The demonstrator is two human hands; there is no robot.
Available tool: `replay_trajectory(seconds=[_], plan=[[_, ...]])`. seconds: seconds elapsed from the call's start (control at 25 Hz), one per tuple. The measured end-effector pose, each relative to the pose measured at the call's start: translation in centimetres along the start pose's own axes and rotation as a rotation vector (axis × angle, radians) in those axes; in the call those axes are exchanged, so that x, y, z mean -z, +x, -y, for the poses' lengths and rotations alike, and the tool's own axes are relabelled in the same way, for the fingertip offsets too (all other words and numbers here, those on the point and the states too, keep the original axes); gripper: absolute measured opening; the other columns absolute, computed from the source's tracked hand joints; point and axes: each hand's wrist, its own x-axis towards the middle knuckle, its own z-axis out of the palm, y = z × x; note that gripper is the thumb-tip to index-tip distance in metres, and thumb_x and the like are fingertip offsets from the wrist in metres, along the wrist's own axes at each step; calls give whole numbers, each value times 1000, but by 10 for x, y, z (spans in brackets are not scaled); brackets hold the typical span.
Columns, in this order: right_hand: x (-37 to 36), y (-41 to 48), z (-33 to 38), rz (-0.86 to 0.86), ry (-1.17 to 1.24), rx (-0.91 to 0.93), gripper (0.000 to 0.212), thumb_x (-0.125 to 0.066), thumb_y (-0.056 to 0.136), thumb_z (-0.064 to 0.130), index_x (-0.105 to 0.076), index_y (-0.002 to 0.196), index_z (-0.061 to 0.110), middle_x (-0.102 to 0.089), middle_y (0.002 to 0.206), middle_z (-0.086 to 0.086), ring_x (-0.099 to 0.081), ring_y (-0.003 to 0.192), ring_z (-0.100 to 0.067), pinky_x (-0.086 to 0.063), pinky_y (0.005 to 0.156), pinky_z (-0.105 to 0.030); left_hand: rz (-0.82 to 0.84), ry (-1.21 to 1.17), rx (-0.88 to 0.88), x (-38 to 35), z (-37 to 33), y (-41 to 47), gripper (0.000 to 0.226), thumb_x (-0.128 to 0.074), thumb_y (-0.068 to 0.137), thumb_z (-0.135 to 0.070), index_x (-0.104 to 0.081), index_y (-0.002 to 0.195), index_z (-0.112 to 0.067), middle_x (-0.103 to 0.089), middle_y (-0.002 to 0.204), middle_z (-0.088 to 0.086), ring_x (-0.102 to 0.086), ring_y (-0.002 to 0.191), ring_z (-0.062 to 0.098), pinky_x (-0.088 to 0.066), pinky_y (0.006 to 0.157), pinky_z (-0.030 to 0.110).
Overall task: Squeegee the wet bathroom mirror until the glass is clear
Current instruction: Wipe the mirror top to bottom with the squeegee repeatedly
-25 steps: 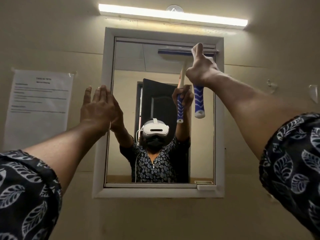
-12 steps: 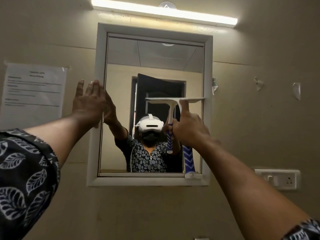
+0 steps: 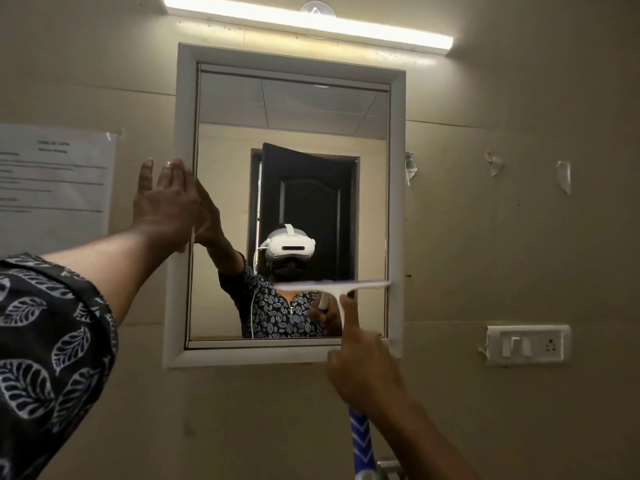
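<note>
The mirror (image 3: 298,109) hangs on the beige wall in a white frame (image 3: 183,98). A squeegee (image 3: 363,285) with a white blade and a blue-and-white striped handle lies flat against the lower right of the glass. My right hand (image 3: 360,368) grips its handle, index finger stretched up along the neck toward the blade. My left hand (image 3: 166,206) rests with straight fingers against the frame's left side at mid height. The glass reflects a person wearing a headset and a dark door.
A tube light (image 3: 311,22) runs above the mirror. A printed paper sheet (image 3: 55,181) is taped to the wall on the left. A white switch and socket plate (image 3: 526,344) sits to the right, with tape scraps (image 3: 562,176) above it.
My right hand has pulled the squeegee straight down the right side of the glass, from the top edge to near the bottom. My left hand has stayed on the frame.
</note>
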Motion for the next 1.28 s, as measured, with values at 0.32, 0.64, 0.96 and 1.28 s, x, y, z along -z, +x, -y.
replay_trajectory(seconds=[0.32,0.64,0.96,1.28], plan=[[-31,-50,-22,154,-62,-196,81,-42,80,26,12,137,47,-58,86,-3,-58,74,-22,-47,71,-32,-36,-96,21,-5,-2,2,113,-75,75,-30,5,150,0,2,159,18,0,148,30,2,119,48],[59,56,40,-170,47,235,54,-50,93,16,-19,136,26,-53,65,-1,-50,43,-9,-44,37,-17,-141,-119,41,-15,-9,12,92,-64,85,-23,-3,150,1,-5,158,21,-5,147,32,-1,120,44],[156,217,126,-347,-78,201,56,-47,89,13,-19,138,16,-52,125,-16,-51,86,-22,-53,77,-38,-129,-265,28,-15,-8,12,96,-65,83,-1,3,150,2,5,158,20,0,147,32,-14,119,37],[101,172,71,-256,-84,187,55,-49,93,19,-16,136,26,-61,87,-11,-62,69,-25,-57,68,-41,-22,-386,13,-7,-11,12,106,-70,78,4,9,148,5,16,156,22,5,147,35,-21,116,41]])
